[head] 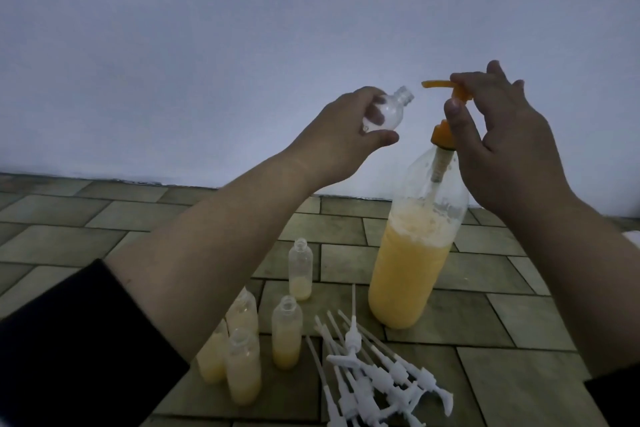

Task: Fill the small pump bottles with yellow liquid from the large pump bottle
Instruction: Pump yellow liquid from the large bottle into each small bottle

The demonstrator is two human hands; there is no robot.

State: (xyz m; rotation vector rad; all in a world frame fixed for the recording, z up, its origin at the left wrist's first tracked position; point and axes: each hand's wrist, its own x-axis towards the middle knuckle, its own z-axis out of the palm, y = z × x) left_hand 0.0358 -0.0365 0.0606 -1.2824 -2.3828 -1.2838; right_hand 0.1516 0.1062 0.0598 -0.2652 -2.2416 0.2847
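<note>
The large clear bottle stands on the tiled floor, over half full of yellow liquid, with an orange pump raised on top. My right hand holds the pump head, fingers curled over it and thumb below. My left hand grips an empty small clear bottle, tilted, its open neck pointing toward the orange spout and a short gap away. Several small bottles stand uncapped on the floor, each partly filled with yellow liquid; one holds only a little.
A heap of white pump tops with long tubes lies on the floor in front of the large bottle. A white wall rises close behind. Brown floor tiles spread to the right.
</note>
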